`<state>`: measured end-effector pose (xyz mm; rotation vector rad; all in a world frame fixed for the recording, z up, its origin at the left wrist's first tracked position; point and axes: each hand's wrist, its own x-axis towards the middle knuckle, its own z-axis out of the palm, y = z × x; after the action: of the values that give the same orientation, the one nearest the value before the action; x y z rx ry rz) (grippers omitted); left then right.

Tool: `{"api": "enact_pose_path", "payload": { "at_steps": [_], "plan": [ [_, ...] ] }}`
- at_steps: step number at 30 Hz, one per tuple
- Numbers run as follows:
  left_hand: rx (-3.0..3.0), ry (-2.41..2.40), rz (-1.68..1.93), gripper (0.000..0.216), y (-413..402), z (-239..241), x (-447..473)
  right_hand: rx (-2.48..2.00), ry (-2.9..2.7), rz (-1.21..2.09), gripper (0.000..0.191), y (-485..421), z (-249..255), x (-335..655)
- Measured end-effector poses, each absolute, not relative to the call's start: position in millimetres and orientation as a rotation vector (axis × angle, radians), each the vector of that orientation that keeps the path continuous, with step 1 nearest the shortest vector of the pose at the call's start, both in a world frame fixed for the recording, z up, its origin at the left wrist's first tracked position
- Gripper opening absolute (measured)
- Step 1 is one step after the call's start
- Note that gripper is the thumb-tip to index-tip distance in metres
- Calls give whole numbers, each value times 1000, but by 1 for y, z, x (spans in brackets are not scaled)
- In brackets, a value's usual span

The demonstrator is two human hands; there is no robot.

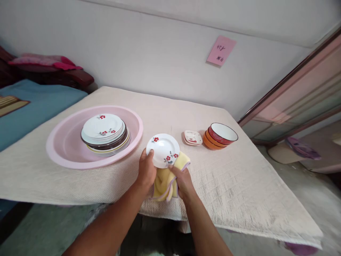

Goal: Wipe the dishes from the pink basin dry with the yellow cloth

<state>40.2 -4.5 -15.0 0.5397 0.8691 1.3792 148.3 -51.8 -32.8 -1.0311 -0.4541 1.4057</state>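
Note:
A white plate [161, 147] with red flowers is held up over the near part of the table, its face tilted toward me. My left hand [147, 169] grips its left edge, thumb on the rim. At the lower right edge, my right hand [183, 179] holds a yellow cloth [162, 183] with purple trim, one finger against the plate's rim. The cloth hangs below and behind the plate. To the left, a stack of plates [102, 129] sits in a pink basin [66, 145], with a matching flowered plate on top.
Right of the plate lie small square dishes [193, 137] beside stacked bowls [220, 135], a red one over orange ones. A cream cloth covers the table [239, 185]. A wall with a pink note [221, 50] stands behind; a bin [283, 151] is on the floor at right.

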Motion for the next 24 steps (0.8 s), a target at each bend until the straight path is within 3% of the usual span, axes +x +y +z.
{"api": "enact_pose_path", "payload": {
  "at_steps": [5, 13, 24],
  "plan": [
    [526, 745, 1353, 36, -6, -9, 43, -1024, -391, 1368, 43, -53, -18, 143],
    [561, 703, 1116, 24, -4, -11, 34, -965, -342, 1164, 55, -49, -15, 170],
    [688, 940, 1044, 43, -9, -8, 35, -961, -420, 1206, 55, -49, -28, 177]
  ]
}}
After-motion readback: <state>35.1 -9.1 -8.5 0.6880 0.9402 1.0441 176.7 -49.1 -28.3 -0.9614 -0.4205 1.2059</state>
